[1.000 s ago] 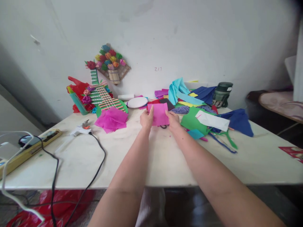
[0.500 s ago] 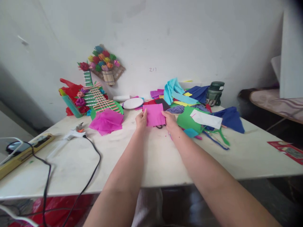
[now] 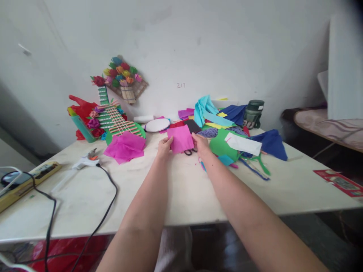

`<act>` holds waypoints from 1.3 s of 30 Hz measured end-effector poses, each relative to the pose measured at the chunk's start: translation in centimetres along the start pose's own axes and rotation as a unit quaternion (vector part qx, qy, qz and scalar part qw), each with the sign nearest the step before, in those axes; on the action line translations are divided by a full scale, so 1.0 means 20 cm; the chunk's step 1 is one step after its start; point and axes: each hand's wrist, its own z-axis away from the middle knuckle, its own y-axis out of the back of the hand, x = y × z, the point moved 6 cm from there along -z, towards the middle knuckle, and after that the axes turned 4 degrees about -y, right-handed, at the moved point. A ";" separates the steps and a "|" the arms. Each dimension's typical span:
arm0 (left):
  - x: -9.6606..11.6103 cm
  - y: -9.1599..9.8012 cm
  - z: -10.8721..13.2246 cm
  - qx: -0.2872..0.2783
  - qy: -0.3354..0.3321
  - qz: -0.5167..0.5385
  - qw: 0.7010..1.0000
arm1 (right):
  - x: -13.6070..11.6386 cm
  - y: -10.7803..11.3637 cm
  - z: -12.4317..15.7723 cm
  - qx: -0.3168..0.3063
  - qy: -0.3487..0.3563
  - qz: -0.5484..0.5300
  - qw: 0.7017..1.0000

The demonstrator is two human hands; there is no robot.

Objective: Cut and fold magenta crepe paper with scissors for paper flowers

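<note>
A square of pink crepe paper (image 3: 180, 139) is stretched between my two hands above the table. My left hand (image 3: 165, 146) pinches its left edge between thumb and fingers. At the other side, my right hand (image 3: 200, 144) is closed on the right edge. Scissors (image 3: 188, 152) lie just beneath the square, with only part of their black handles showing. Green paper (image 3: 224, 144) spreads out to the right of my right hand. A loose pink paper piece (image 3: 125, 146) rests to the left, in front of a craft guitar (image 3: 119, 119) with paper flowers.
A glue gun (image 3: 86, 161) with a black cord lies at left, near a yellow power strip (image 3: 47, 172). Coloured papers, purple yarn (image 3: 208, 132) and a white slip (image 3: 244, 143) crowd the right back. A dark green bottle (image 3: 253, 113) stands behind them. A white disc (image 3: 157, 125) lies at the back.
The view has shifted slightly. The pink square is a little more tilted, and my left hand has slid lower along its left edge. Both hands still hold it.
</note>
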 end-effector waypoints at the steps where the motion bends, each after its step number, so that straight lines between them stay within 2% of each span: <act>1: 0.01 0.03 -0.01 0.032 -0.015 0.014 0.999 | -0.01 0.01 0.00 0.001 -0.010 0.031 0.999; 3: 0.03 0.10 -0.02 0.095 -0.042 0.060 0.993 | -0.06 0.03 0.01 0.022 -0.002 0.152 0.988; 4: 0.04 0.12 -0.03 0.113 -0.051 0.079 0.989 | -0.09 0.04 0.02 0.037 0.021 0.248 0.968; 6: 0.05 0.14 -0.04 0.134 -0.063 0.108 0.983 | -0.16 0.03 0.04 0.047 0.076 0.446 0.890; 8: 0.05 0.15 -0.04 0.135 -0.067 0.123 0.981 | -0.18 -0.02 0.07 0.012 0.096 0.588 0.803; 10: 0.05 0.15 -0.04 0.129 -0.067 0.134 0.980 | -0.16 -0.06 0.11 -0.041 0.079 0.665 0.741; 12: 0.05 0.15 -0.04 0.130 -0.064 0.145 0.979 | -0.14 -0.11 0.14 -0.077 0.062 0.707 0.700; 17: 0.03 0.15 -0.04 0.134 -0.049 0.166 0.976 | -0.14 -0.18 0.20 -0.103 0.085 0.750 0.648; 19: 0.03 0.14 -0.04 0.129 -0.045 0.167 0.976 | -0.16 -0.20 0.21 -0.103 0.100 0.756 0.639; 21: 0.02 0.14 -0.04 0.128 -0.041 0.167 0.977 | -0.17 -0.19 0.21 -0.096 0.098 0.753 0.644; 27: 0.02 0.15 -0.04 0.139 -0.036 0.171 0.975 | -0.19 -0.12 0.14 -0.054 0.077 0.693 0.715; 30: 0.01 0.15 -0.04 0.144 -0.030 0.163 0.976 | -0.22 -0.07 0.11 -0.024 0.075 0.674 0.735; 35: 0.01 0.13 -0.04 0.132 -0.029 0.170 0.976 | -0.29 0.05 0.10 0.084 0.067 0.676 0.729; 39: 0.00 0.09 -0.04 0.099 -0.016 0.176 0.979 | -0.27 0.15 0.06 0.097 0.024 0.679 0.728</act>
